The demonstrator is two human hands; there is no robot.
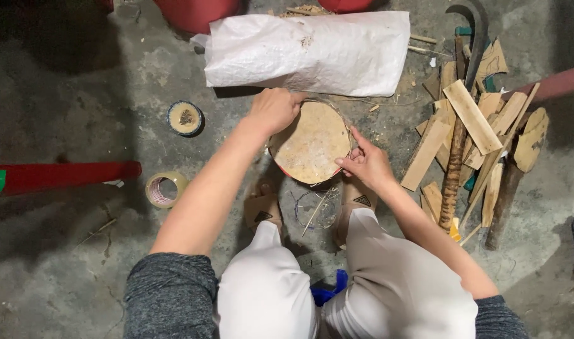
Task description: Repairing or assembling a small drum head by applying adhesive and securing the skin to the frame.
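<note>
Round woven disc (310,141) sits on the concrete floor (67,113) between the person's feet, tilted toward them, so both hands can brace it. Left hand (274,110) clamps the far rim, fingers curled shut on it. Right hand (367,163) pinches the near-right edge, fingers bent. Both forearms reach forward; white sack (312,53) just beyond, wood scraps (472,141) to the right.

— What's that round thing made of, just below the white sack (309,53)?

— The disc (311,149) under my left hand (274,110) and right hand (366,163) looks like dry, matt, rough hide or fibre (hard to tell which). The sack itself is woven plastic, slightly shiny.

— And right of the disc?

— Rough, pale wood offcuts (472,138), unfinished. Left of the disc, a glossy tape roll (165,189) on coarse, dusty concrete floor (67,107).
</note>
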